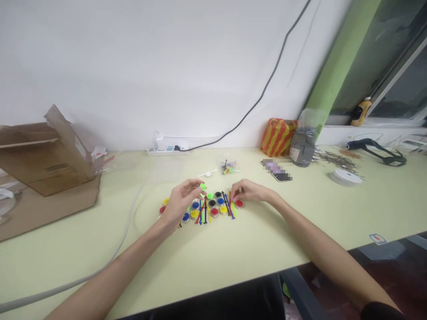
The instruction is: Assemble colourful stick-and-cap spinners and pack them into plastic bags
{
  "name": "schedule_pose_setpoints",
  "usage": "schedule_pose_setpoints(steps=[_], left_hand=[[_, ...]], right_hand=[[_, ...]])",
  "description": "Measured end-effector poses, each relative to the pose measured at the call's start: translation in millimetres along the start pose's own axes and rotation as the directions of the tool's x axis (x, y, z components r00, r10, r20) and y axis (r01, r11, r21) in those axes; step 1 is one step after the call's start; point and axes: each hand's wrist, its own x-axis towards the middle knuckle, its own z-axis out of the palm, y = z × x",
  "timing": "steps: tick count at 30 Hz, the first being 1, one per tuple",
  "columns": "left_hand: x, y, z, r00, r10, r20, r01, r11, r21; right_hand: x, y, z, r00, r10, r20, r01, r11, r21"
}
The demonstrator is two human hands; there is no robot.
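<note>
My left hand (182, 200) pinches a bright green round piece (203, 187) between thumb and fingers, just above the table. Below it lie rows of small round pieces, among them a blue one (195, 205), a yellow one (194, 214) and a black one (218, 194). Bundles of thin coloured plastic arrows (205, 211) are laid between the rows. At the right end of the rows, my right hand (245, 191) has its fingers closed down by more arrows (233, 211) and a red round piece (239, 204). What its fingertips hold is hidden.
Behind the pieces lie a small clear bag of parts (228, 167) and a white spinner (207, 174). A power strip (167, 151) lies along the wall. An open cardboard box (56, 164) stands left; a phone (276, 171) and white roll (346, 177) lie right.
</note>
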Motion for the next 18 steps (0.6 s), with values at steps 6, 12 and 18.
schedule_pose_setpoints(steps=[6,12,18], left_hand=[[-0.5,2.6,1.3,1.000,-0.009,-0.002,0.009,1.000,-0.005],[-1.9,2.5,2.6,1.000,-0.023,-0.016,0.022,1.000,-0.020],[-1.4,1.9,3.3,1.000,-0.011,-0.026,0.011,1.000,-0.020]], right_hand=[[-1.2,1.1,1.7,0.999,0.018,-0.035,-0.017,0.999,0.032],[-4.6,-0.8,3.3,1.000,0.017,0.001,-0.017,0.996,0.085],[-5.3,-0.9,3.2,0.999,0.027,-0.035,-0.026,0.999,0.041]])
